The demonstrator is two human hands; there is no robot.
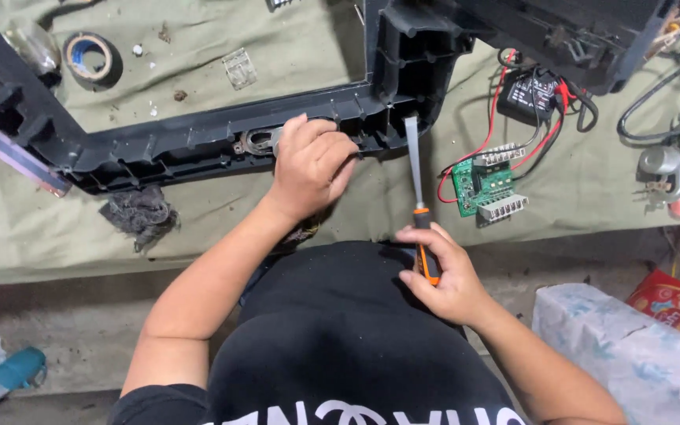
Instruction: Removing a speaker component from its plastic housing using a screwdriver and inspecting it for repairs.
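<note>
Pressing my left hand (pixel 312 161) onto the black plastic frame (pixel 198 145) while my right hand (pixel 444 275) grips a screwdriver (pixel 419 201).

My left fingers are curled together over the frame's lower rail on the cloth-covered counter (pixel 293 212); my right hand is clamped round the orange handle, the blade tip against the frame's corner; a green circuit board (pixel 485 182) with red wires lies just right of the blade; a tape roll (pixel 90 57) sits far left.
</note>
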